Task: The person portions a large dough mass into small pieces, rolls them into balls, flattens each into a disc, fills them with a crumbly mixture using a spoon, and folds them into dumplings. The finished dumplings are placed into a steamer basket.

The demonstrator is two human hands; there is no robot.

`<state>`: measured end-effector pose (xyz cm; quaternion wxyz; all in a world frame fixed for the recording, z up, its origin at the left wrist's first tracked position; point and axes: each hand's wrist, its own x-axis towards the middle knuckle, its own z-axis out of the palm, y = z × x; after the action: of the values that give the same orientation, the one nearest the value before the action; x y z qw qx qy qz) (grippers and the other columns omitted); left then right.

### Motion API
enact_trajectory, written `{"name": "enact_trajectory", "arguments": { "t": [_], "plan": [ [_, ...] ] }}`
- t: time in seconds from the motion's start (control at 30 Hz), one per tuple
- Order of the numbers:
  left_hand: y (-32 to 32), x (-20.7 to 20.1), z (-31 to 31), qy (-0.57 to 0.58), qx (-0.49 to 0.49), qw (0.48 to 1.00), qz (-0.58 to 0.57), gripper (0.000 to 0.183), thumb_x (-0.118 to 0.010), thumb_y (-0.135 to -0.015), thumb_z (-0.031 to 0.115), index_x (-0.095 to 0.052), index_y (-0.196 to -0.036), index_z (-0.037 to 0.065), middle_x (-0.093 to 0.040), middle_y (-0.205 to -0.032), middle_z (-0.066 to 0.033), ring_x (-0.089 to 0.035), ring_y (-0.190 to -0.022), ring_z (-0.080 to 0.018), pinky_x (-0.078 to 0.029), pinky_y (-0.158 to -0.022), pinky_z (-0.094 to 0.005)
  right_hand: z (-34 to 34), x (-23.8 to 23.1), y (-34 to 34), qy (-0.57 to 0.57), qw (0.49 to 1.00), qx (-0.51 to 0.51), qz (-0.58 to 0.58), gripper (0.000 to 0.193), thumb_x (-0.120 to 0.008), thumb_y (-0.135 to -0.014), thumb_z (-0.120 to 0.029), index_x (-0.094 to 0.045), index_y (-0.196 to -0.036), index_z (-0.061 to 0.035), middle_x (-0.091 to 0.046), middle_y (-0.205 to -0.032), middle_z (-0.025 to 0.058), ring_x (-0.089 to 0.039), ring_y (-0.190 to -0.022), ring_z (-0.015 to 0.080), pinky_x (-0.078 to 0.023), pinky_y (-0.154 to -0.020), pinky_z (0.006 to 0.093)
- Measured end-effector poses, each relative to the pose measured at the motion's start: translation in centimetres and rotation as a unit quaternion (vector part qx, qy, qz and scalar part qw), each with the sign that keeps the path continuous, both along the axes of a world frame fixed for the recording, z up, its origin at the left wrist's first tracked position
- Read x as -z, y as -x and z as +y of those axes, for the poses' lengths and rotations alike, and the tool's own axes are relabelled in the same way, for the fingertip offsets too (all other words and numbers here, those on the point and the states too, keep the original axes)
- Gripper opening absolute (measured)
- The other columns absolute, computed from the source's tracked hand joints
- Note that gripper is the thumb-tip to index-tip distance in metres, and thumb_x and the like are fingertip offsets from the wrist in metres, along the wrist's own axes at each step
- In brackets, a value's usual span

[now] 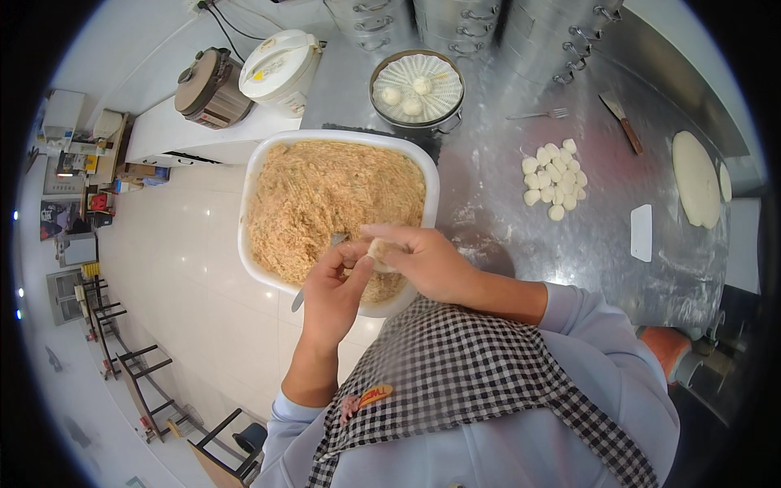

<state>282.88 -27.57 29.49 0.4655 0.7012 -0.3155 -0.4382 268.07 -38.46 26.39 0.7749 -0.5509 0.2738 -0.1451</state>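
Observation:
Above the near right part of a large white tub [246,244], both hands meet at a small piece of pale dough [379,250]. My left hand [332,286] is closed, with thumb and fingertips on the dough's left side. A metal utensil [298,301] runs beneath that hand; one end shows at each side, and its full shape is hidden. My right hand [435,262] curls over the dough from the right, its thumb pressed on it. The fingers cover most of the dough. Orange-brown minced filling [333,183] fills the tub.
Right of the tub, a steel table [496,171] holds a steamer [416,122] with several buns, a pile of dough pieces [555,175], a fork [538,114], a knife [622,122], a white scraper [642,233] and a dough slab [694,179]. Stacked steamers [553,37] and cookers [213,85] stand behind.

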Motion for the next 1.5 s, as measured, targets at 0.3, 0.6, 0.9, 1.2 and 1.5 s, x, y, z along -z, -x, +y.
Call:
{"name": "enact_trajectory", "arguments": {
  "t": [0.3, 0.6, 0.9, 1.2, 1.5],
  "plan": [
    [-0.1, 0.1, -0.6, -0.001, 0.042, 0.999, -0.024, 0.016, -0.065, -0.096, 0.003, -0.066, -0.111, -0.002, -0.067, -0.093, -0.0016, -0.061, -0.079, -0.0075, -0.050, -0.074, -0.0215, -0.1, 0.1, -0.2, 0.061, 0.998, -0.026, -0.016, 0.053, -0.051, -0.096, -0.001, -0.046, -0.148, -0.0018, -0.062, -0.134, 0.0189, -0.061, -0.117, 0.0216, -0.045, -0.101, 0.0298],
    [0.4, -0.3, -0.9, 0.016, 0.043, 0.998, -0.034, 0.014, -0.066, -0.095, 0.002, -0.068, -0.109, 0.000, -0.062, -0.088, 0.0012, -0.058, -0.077, -0.0053, -0.049, -0.068, -0.0210, -0.7, 0.1, -0.2, 0.197, 0.976, -0.092, 0.016, 0.068, -0.051, -0.091, 0.005, -0.032, -0.156, -0.0074, -0.059, -0.135, 0.0232, -0.061, -0.116, 0.0221, -0.048, -0.097, 0.0325],
    [0.3, -0.5, -0.8, 0.017, 0.031, 0.999, -0.018, 0.012, -0.069, -0.093, 0.003, -0.070, -0.105, 0.002, -0.059, -0.089, 0.0021, -0.054, -0.077, -0.0038, -0.045, -0.065, -0.0193, -1.8, 0.4, 0.8, -0.020, 0.994, -0.095, -0.041, 0.059, -0.052, -0.094, -0.003, -0.035, -0.150, 0.0056, -0.055, -0.140, 0.0206, -0.057, -0.125, 0.0249, -0.046, -0.103, 0.0359],
    [0.4, -0.5, -0.9, 0.028, 0.076, 0.993, -0.082, 0.010, -0.070, -0.091, 0.003, -0.071, -0.101, 0.002, -0.061, -0.092, -0.0015, -0.056, -0.076, -0.0051, -0.047, -0.063, -0.0212, -2.4, -0.1, 0.8, 0.101, 0.981, -0.166, 0.011, 0.061, -0.047, -0.101, -0.004, -0.024, -0.157, -0.0001, -0.055, -0.139, 0.0171, -0.053, -0.128, 0.0231, -0.040, -0.108, 0.0319],
    [-0.2, -0.4, -0.3, -0.004, 0.068, 0.997, -0.042, 0.013, -0.072, -0.092, 0.007, -0.072, -0.105, 0.008, -0.067, -0.100, -0.0049, -0.063, -0.075, -0.0109, -0.049, -0.062, -0.0230, -3.9, -0.5, 1.0, -0.059, 0.974, -0.215, -0.047, 0.069, -0.052, -0.097, -0.007, -0.020, -0.159, -0.0026, -0.050, -0.145, 0.0206, -0.051, -0.132, 0.0255, -0.039, -0.109, 0.0342]
  ]
}}
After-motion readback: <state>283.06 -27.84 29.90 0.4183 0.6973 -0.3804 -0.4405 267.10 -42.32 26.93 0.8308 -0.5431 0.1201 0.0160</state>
